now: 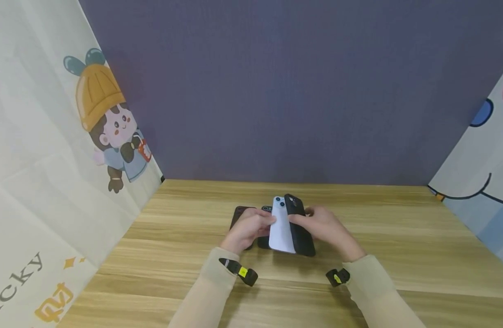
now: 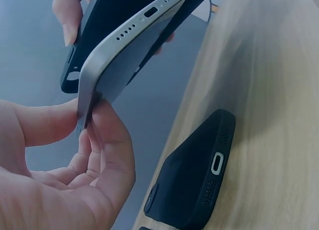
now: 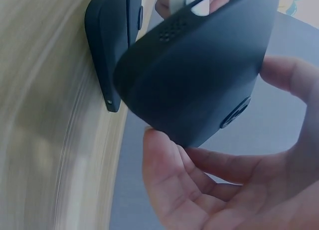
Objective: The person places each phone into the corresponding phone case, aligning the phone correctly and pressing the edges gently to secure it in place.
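In the head view, a pale phone (image 1: 282, 234) with its camera lenses at the top is pinched along its left edge by my left hand (image 1: 247, 228). Beside it, my right hand (image 1: 327, 226) grips a black phone case (image 1: 303, 239), thumb on the inner side. Phone and case are tilted and held above the table; the phone overlaps the case's left part. The left wrist view shows the phone's silver bottom edge (image 2: 124, 33) with its port, angled against the case. Whether any edge sits inside the case, I cannot tell.
Two dark phones or cases lie on the wooden table (image 1: 186, 255): one (image 1: 237, 214) left, partly behind my left hand, another (image 1: 264, 243) behind the pale phone. A dark panel (image 1: 292, 91) stands at the back, with printed cloths (image 1: 50, 205) at the sides.
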Available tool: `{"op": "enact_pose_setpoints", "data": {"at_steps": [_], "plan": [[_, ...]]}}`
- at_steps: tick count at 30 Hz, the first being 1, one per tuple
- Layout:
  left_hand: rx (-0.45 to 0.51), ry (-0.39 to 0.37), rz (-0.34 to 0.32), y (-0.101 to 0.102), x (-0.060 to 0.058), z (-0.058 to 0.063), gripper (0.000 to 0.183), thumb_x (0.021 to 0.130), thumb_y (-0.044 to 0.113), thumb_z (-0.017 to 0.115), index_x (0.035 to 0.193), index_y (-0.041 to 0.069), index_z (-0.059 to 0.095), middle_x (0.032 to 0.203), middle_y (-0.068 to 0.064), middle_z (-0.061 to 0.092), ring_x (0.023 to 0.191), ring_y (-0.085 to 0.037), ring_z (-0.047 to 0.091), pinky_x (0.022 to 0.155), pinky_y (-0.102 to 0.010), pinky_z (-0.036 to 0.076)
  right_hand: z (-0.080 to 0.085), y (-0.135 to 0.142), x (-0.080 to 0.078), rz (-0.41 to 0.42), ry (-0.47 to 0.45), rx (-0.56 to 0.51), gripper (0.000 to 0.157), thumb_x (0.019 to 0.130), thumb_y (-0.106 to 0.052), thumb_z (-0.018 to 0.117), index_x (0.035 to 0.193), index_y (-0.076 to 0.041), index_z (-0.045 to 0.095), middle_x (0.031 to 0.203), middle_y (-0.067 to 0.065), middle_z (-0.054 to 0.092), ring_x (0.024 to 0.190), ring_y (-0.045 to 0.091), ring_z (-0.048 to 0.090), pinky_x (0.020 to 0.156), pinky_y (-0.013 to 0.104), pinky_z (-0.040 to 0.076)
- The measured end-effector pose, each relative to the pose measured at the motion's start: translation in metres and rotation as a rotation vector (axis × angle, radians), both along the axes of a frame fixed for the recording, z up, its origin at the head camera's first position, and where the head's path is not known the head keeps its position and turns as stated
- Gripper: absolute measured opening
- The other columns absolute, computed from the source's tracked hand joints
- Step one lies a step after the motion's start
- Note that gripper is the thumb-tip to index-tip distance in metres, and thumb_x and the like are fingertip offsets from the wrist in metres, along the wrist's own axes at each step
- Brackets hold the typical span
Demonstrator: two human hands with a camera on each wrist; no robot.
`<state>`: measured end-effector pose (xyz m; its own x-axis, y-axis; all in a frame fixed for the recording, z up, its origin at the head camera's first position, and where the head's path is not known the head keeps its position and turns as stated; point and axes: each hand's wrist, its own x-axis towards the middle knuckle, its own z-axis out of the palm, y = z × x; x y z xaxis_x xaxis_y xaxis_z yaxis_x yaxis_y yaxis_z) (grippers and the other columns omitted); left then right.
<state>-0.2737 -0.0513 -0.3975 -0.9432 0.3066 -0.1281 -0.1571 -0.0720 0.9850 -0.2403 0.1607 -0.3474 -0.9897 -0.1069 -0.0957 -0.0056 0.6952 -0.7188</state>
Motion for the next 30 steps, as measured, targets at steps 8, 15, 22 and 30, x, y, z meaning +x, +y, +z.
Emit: {"op": "enact_pose_setpoints", "data": {"at_steps": [8, 15, 22, 30], "plan": [[0.002, 0.008, -0.013, 0.003, 0.000, 0.000, 0.021, 0.094, 0.001, 0.064, 0.110, -0.013, 0.061, 0.098, -0.015, 0.070, 0.083, -0.019, 0.069, 0.082, -0.037, 0.059, 0.002, -0.003, 0.002, 0.000, -0.028, -0.023, 0.080, 0.089, -0.054, 0.068, 0.134, 0.011, 0.053, 0.107, 0.019, 0.069, 0.080, 0.022, 0.069, 0.071, 0.043, 0.060], [0.010, 0.015, -0.016, 0.007, 0.001, -0.001, 0.022, 0.093, 0.000, 0.066, 0.110, -0.013, 0.061, 0.097, -0.017, 0.070, 0.082, -0.020, 0.069, 0.082, -0.038, 0.060, 0.004, -0.004, 0.004, -0.006, -0.037, -0.028, 0.087, 0.089, -0.055, 0.066, 0.141, 0.011, 0.045, 0.108, 0.021, 0.069, 0.078, 0.023, 0.069, 0.069, 0.043, 0.060], [0.009, 0.026, -0.029, 0.010, 0.004, -0.001, 0.019, 0.093, 0.000, 0.066, 0.106, -0.012, 0.060, 0.095, -0.016, 0.069, 0.082, -0.020, 0.068, 0.080, -0.037, 0.060, 0.003, -0.004, 0.005, -0.018, -0.039, -0.027, 0.090, 0.089, -0.057, 0.066, 0.142, 0.011, 0.043, 0.111, 0.022, 0.068, 0.082, 0.024, 0.069, 0.070, 0.043, 0.059], [0.012, 0.030, -0.027, 0.013, 0.005, -0.001, 0.021, 0.093, 0.001, 0.067, 0.108, -0.011, 0.059, 0.092, -0.012, 0.067, 0.080, -0.018, 0.068, 0.080, -0.037, 0.060, 0.004, -0.004, 0.005, -0.025, -0.053, -0.032, 0.096, 0.089, -0.060, 0.065, 0.146, 0.012, 0.037, 0.114, 0.024, 0.067, 0.083, 0.024, 0.068, 0.070, 0.043, 0.058]]}}
